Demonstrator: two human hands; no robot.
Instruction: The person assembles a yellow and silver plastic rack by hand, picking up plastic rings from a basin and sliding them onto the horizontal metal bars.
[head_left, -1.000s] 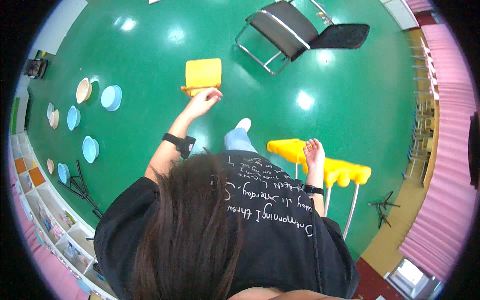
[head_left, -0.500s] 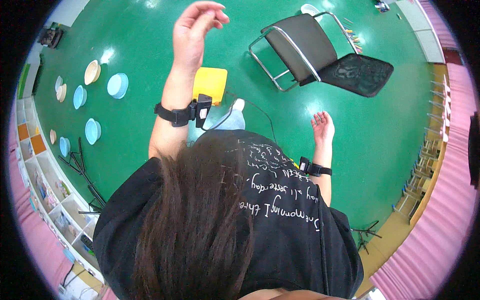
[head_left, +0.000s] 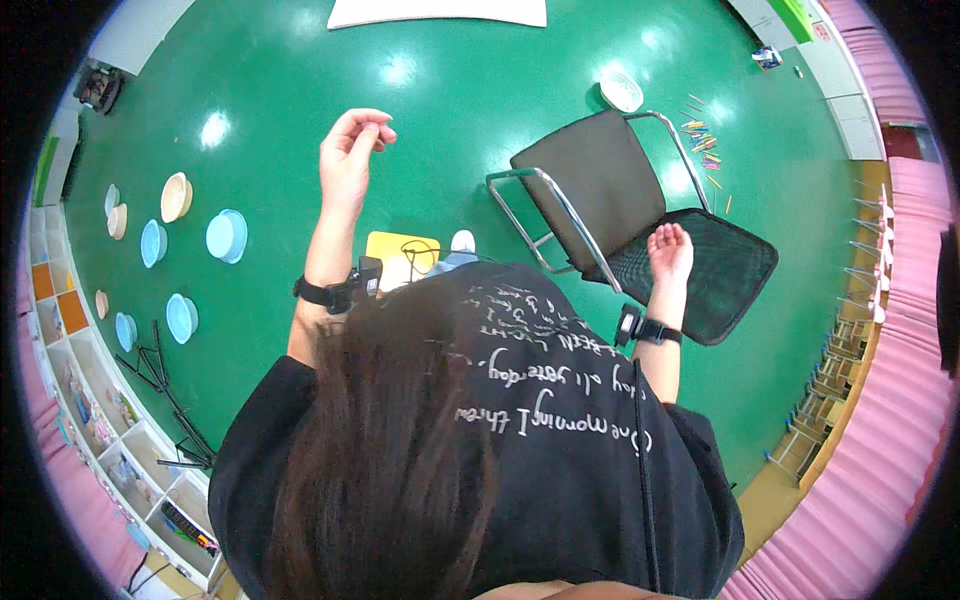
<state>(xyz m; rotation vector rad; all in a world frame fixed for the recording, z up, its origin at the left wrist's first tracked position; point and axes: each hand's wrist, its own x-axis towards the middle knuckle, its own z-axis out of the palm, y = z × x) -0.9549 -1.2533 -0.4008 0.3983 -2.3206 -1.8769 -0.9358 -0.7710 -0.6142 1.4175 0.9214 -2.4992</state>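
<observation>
My left hand [head_left: 350,160] is raised over the green floor. Its thumb and fingers meet in a pinch, and whatever may be between them is hidden or too small to make out. Below it lies a yellow flat-topped thing [head_left: 385,245], a stool or pad, with a dark cable on it. My right hand [head_left: 671,252] is held out with its palm up, fingers slightly bent and nothing in it. Behind that hand is a tipped-over chair [head_left: 590,160] with metal tube arms and a black mesh panel [head_left: 715,290]. Each wrist wears a black strap with a small device.
Blue basins [head_left: 227,237] and cream basins [head_left: 176,197] stand at the left. Coloured sticks [head_left: 703,140] lie scattered beyond the chair, near a white basin [head_left: 621,92]. A black stand [head_left: 170,400] is by the left shelves [head_left: 140,420]. Pink curtains [head_left: 840,470] line the right.
My left hand has come lower and nearer me, still pinched. My right hand now overlaps the chair's mesh panel in view. The whole view has shifted, showing a white panel at the far edge.
</observation>
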